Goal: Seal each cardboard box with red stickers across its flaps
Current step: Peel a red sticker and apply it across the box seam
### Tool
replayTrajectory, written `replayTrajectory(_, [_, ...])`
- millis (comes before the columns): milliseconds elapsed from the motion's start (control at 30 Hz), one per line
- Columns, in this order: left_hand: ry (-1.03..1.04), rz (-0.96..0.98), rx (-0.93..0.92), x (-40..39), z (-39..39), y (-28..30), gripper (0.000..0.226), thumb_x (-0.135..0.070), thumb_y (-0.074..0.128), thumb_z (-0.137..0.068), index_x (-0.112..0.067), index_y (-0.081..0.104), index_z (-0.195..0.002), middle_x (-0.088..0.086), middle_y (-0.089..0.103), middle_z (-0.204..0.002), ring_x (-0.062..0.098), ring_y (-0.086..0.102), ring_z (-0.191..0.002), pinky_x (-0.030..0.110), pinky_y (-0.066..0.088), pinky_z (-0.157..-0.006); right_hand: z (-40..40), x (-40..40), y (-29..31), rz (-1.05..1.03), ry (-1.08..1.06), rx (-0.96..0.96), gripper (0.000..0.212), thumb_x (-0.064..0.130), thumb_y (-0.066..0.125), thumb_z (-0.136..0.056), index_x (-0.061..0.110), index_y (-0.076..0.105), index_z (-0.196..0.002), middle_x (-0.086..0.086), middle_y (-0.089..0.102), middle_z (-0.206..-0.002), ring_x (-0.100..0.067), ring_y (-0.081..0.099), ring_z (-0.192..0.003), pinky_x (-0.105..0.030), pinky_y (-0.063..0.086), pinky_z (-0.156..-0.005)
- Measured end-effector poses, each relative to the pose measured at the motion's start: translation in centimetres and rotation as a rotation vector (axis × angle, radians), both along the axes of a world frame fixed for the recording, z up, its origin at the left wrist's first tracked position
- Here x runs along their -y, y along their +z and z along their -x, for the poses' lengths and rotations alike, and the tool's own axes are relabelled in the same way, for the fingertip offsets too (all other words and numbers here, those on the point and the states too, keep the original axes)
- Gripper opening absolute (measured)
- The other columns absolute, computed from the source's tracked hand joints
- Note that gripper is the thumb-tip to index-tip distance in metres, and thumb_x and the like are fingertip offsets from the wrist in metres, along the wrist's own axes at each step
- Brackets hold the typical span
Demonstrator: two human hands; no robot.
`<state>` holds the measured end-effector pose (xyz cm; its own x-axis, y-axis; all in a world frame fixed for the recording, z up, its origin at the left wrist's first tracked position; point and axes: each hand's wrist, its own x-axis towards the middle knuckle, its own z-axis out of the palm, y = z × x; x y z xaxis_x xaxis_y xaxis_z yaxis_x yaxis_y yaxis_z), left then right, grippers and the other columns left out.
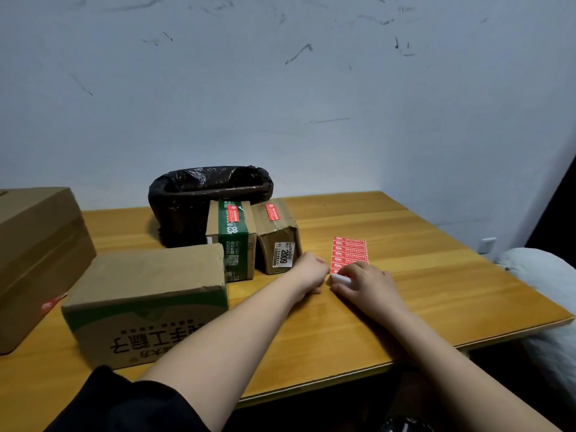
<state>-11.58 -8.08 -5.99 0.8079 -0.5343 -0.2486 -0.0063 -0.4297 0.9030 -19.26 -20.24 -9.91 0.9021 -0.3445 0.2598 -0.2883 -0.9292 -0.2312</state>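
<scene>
A sheet of red stickers (349, 252) lies on the wooden table (420, 275), right of centre. My right hand (364, 280) rests on the sheet's near end, fingers pinching its white lower edge. My left hand (311, 271) touches the sheet's left near corner, fingers curled; what they grip is hidden. Two small cardboard boxes stand behind: one with green tape (232, 233) and one with a white label (277, 238), each with a red sticker on top. A larger box with green print (149, 300) lies at the left, with no sticker visible.
A big brown carton (37, 254) stands at the far left, with a red scrap (51, 304) on the table beside it. A bin lined with a black bag (205, 194) sits against the wall. The table's right edge (530, 332) borders a pale cushion.
</scene>
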Motion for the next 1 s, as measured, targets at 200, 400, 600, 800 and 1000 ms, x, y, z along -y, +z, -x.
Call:
replayTrajectory(200, [0.026, 0.060, -0.151, 0.3, -0.2, 0.2, 0.033, -0.038, 0.047, -0.096, -0.012, 0.053, -0.077, 0.004, 0.055, -0.070, 0.013, 0.053, -0.057, 0.022, 0.047, -0.054, 0.0, 0.0, 0.1, 0.098, 0.005, 0.281, 0.018, 0.036, 0.067, -0.085, 0.020, 0.070, -0.092, -0.004, 0.068, -0.087, -0.030, 0.063, -0.084, -0.032, 0.035, -0.060])
replayTrajectory(400, [0.057, 0.138, -0.248, 0.6, -0.5, -0.1, 0.019, -0.028, 0.060, -0.090, -0.015, 0.057, -0.076, 0.000, 0.056, -0.063, 0.008, 0.055, -0.050, 0.021, 0.054, -0.059, 0.1, 0.1, -0.1, 0.179, 0.079, 0.400, 0.026, 0.043, 0.062, -0.073, 0.019, 0.068, -0.078, 0.001, 0.064, -0.070, -0.027, 0.063, -0.063, -0.031, 0.043, -0.050])
replayTrajectory(600, [0.098, 0.221, -0.315, 0.4, -1.0, -0.5, 0.018, -0.017, 0.065, -0.088, -0.017, 0.054, -0.074, -0.004, 0.054, -0.054, 0.003, 0.049, -0.034, 0.020, 0.051, -0.050, 0.5, -0.3, 0.2, 0.171, 0.103, 0.316, 0.052, 0.066, 0.044, -0.076, 0.025, 0.066, -0.100, 0.004, 0.064, -0.098, -0.019, 0.060, -0.093, -0.036, 0.045, -0.074])
replayTrajectory(800, [0.070, 0.342, -0.364, 0.4, -1.3, -1.0, 0.020, -0.012, 0.057, -0.092, -0.016, 0.054, -0.073, -0.007, 0.052, -0.047, 0.007, 0.045, -0.044, 0.016, 0.044, -0.043, 0.5, 0.0, 0.1, -0.109, 0.109, 0.445, 0.055, 0.067, 0.033, -0.084, 0.031, 0.069, -0.106, 0.011, 0.058, -0.121, -0.011, 0.048, -0.115, -0.029, 0.027, -0.086])
replayTrajectory(1000, [0.110, 0.395, -0.334, 0.6, -1.4, -1.2, 0.014, -0.016, 0.048, -0.098, -0.016, 0.055, -0.086, -0.006, 0.064, -0.055, 0.003, 0.057, -0.042, 0.019, 0.046, -0.046, 0.6, 0.2, -0.5, -0.472, -0.043, 0.621, 0.032, 0.015, 0.070, -0.084, 0.026, 0.060, -0.112, -0.002, 0.051, -0.118, -0.019, 0.054, -0.106, -0.038, 0.046, -0.093])
